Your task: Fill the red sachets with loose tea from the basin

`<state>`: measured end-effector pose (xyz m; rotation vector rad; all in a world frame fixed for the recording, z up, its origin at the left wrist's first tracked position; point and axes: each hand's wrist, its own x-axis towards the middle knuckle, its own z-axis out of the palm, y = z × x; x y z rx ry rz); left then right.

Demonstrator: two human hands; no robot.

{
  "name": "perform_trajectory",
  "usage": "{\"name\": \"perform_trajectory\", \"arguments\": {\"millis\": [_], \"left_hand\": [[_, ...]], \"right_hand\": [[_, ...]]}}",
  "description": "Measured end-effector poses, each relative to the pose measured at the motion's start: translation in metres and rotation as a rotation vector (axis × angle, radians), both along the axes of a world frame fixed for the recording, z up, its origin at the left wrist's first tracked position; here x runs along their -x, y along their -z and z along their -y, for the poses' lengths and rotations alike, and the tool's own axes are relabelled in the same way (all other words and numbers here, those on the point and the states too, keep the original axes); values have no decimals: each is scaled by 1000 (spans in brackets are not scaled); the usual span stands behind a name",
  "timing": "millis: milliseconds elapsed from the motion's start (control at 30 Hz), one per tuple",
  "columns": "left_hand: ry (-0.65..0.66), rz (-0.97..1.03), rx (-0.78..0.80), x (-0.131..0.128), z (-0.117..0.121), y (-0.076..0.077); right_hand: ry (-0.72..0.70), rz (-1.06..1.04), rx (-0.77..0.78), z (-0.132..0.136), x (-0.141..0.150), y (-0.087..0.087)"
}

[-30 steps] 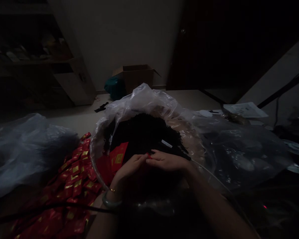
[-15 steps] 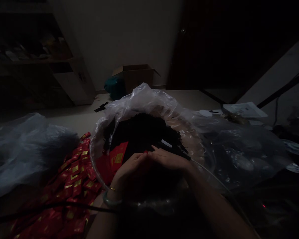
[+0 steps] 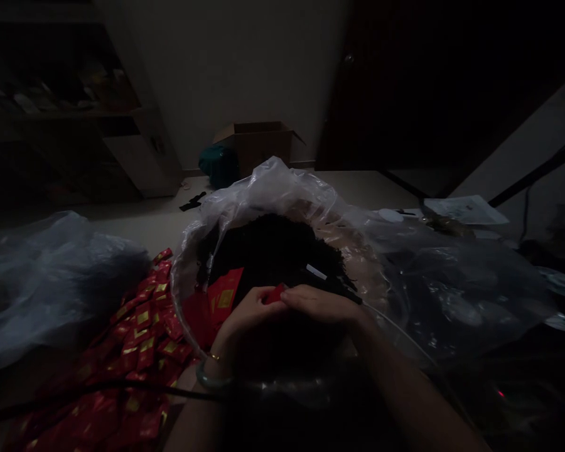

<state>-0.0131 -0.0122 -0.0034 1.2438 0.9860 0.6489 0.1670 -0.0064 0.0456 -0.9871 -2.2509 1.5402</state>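
Note:
In the head view, my left hand point(image 3: 247, 312) and my right hand point(image 3: 317, 301) meet over a round, plastic-lined basket point(image 3: 181, 301). Between their fingertips is a small red packet point(image 3: 274, 294), gripped from both sides and partly covered by the fingers. Beneath and beyond the hands lies a heap of dark, loose, leaf-like stuff point(image 3: 273, 242), possibly tea. Flat red packets with gold labels point(image 3: 225, 296) rest inside the basket by my left hand. Just past my right hand is a dark bar-like object with a white label point(image 3: 316, 272); a pale cord runs near it.
Many red packets point(image 3: 141, 333) are piled left of the basket, beside a clear plastic bag point(image 3: 51, 282). Another clear bag point(image 3: 466, 289) lies at right. An open cardboard box point(image 3: 263, 147) and a teal bundle point(image 3: 218, 164) stand by the wall. The room is very dark.
The fingers of both hands have shifted slightly, and more of the red packet shows between them. My right fingers now lie closer together along it.

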Motion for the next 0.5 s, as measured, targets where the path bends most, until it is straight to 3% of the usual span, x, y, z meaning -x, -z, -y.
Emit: {"name": "perform_trajectory", "arguments": {"millis": [333,400,500], "left_hand": [[-108,65,47,-4,1,-6],[-183,99,79,-2,0,-8],[-332,242,182,5,0,-9]], "right_hand": [[77,-88,-80,3,3,-3],[165,-192,-61,-2,1,1],[471,-432,-81,-16,-4,10]]}}
